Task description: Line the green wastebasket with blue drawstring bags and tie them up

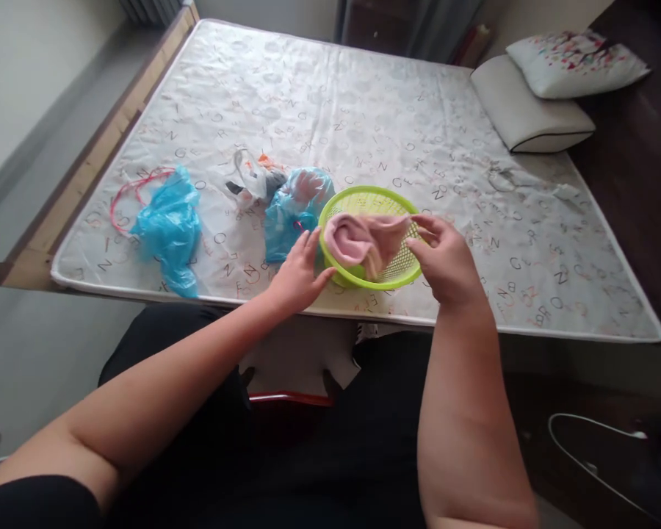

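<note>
A lime-green plastic mesh basket [370, 192] stands near the front edge of the mattress. Inside it lies a crumpled pink cloth [358, 239], perhaps a sock or small garment; its exact kind is unclear. At the basket's right rim, my right hand [446, 257] pinches one end of the cloth between thumb and fingers. My left hand [300, 273] is against the basket's left side, fingers and thumb apart. Just beyond the left hand sits a blue plastic bag [286, 228] with something reddish showing through. Part of the basket's bottom is hidden by the cloth.
On the letter-patterned mattress [363, 117], another blue bag [170, 231] with red drawstrings lies to the left. A clear-and-white plastic bag [253, 180] with dark and orange bits is behind. Two pillows [534, 110] rest back right, near a white cable [529, 180].
</note>
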The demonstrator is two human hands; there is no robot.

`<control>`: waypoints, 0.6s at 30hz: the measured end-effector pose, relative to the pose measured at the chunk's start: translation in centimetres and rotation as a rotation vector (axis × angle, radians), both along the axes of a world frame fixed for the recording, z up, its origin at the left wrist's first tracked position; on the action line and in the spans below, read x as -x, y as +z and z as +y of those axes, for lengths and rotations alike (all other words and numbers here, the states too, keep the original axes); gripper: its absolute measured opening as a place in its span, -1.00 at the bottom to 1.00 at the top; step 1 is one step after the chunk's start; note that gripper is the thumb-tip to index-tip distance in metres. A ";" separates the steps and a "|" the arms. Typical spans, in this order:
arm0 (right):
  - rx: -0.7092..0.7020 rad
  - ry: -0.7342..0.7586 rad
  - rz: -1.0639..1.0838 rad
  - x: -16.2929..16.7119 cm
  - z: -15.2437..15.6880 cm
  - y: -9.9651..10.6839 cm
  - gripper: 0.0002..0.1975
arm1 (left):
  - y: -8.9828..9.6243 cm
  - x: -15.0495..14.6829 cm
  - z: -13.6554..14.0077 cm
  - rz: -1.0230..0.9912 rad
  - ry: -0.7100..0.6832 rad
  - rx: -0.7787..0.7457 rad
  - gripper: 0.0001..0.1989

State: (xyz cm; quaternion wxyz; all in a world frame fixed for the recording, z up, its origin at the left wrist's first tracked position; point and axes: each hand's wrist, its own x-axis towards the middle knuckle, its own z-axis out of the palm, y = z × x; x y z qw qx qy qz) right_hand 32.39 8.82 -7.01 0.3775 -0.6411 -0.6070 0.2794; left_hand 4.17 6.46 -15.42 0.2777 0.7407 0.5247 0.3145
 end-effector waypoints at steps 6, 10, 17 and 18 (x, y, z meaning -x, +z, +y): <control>-0.007 0.117 -0.075 1.0 0.3 -0.6 -0.69 | 0.1 -3.1 -0.6 0.036 0.034 0.151 -0.37; -0.006 0.577 -0.525 2.6 3.7 -3.3 -0.62 | 1.2 -3.3 -1.6 0.119 -0.005 0.173 -0.38; -0.123 1.273 -1.204 3.3 10.0 -11.0 -0.44 | 3.1 -1.4 -2.4 0.262 -0.080 0.189 -0.32; -0.150 1.313 -1.221 3.4 10.5 -12.0 -0.45 | 3.4 -1.0 -2.2 0.261 -0.084 0.206 -0.33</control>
